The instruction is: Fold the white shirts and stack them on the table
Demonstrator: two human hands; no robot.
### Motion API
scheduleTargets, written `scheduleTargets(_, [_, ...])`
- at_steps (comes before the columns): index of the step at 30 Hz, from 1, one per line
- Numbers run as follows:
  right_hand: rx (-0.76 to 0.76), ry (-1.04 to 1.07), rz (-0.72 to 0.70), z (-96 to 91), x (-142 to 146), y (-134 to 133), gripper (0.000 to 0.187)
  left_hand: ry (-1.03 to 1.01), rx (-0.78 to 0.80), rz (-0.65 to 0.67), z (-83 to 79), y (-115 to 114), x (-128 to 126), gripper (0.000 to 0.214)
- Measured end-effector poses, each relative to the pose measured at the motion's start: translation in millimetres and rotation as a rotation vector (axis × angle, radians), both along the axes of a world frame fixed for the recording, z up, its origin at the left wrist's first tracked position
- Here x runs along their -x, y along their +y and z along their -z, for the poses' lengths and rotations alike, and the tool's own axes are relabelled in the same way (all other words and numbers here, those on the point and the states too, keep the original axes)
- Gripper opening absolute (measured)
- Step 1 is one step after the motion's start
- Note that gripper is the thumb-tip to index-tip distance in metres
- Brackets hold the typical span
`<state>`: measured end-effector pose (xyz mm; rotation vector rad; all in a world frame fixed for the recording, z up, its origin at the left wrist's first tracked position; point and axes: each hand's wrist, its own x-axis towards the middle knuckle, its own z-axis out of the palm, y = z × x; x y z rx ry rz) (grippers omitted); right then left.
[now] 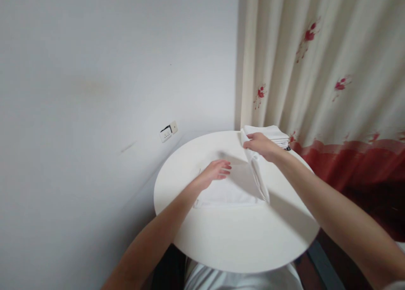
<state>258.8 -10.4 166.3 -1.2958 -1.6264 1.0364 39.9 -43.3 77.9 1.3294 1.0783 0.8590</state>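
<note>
A white cloth (232,191) lies partly flat on the round white table, its right part lifted into a standing fold. My right hand (260,145) grips the far corner of that raised part, thumb and fingers closed on it. Over the flat left part hovers my left hand (218,171), fingers stretched out and apart, with nothing in them. Whether its underside touches the cloth I cannot tell. Just beyond my right hand, a stack of folded white cloths (274,133) sits at the table's far right edge.
The round table (221,239) stands near a pale wall (110,71) with a socket (165,134). A cream curtain (332,62) with red flowers and a red lower band hangs behind the table on the right.
</note>
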Motion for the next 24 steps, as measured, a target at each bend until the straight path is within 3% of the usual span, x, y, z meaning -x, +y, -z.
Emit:
scheduleTargets(2, [-0.064, -0.154, 0.019, 15.5, 33.0, -2.2, 0.014, -0.139, 0.093, -0.058, 1.7, 5.1, 14.6, 0.045])
scheduleTargets(5, [-0.073, -0.354, -0.112, 50.3, 81.9, -9.3, 0.014, -0.273, 0.193, -0.079, 12.4, 4.4, 32.0, 0.051])
scheduleTargets(8, [-0.048, -0.551, -0.128, 85.5, 116.9, -20.0, 0.027, -0.217, 0.18, -0.14, 28.1, 2.6, 38.4, 0.046])
scheduleTargets(11, [-0.035, -0.591, -0.145, 105.4, 128.5, -26.3, 0.034, -0.068, 0.097, -0.204, 42.4, 3.4, 33.1, 0.035])
scheduleTargets(15, [0.023, -0.467, -0.364, 100.3, 103.0, -11.5, 0.018, 0.037, -0.032, -0.207, 50.7, 4.7, 23.8, 0.03])
scheduleTargets(17, [0.076, -0.292, -0.41, 92.4, 75.7, 6.2, 0.022, 0.057, -0.111, -0.173, 51.5, 4.2, 22.2, 0.029])
scheduleTargets(20, [-0.032, -0.112, -0.11, 90.3, 29.3, 36.5, 0.036, 0.07, -0.147, -0.176, 52.3, 3.0, 22.3, 0.028])
scheduleTargets(22, [-0.135, -0.098, 0.071, 99.7, 3.2, 52.8, 0.034, 0.064, -0.112, -0.2, 53.0, 2.7, 23.1, 0.027])
scheduleTargets(24, [-0.141, -0.066, 0.144, 115.2, -13.7, 62.5, 0.028, 0.03, -0.056, -0.207, 53.1, 2.8, 24.5, 0.028])
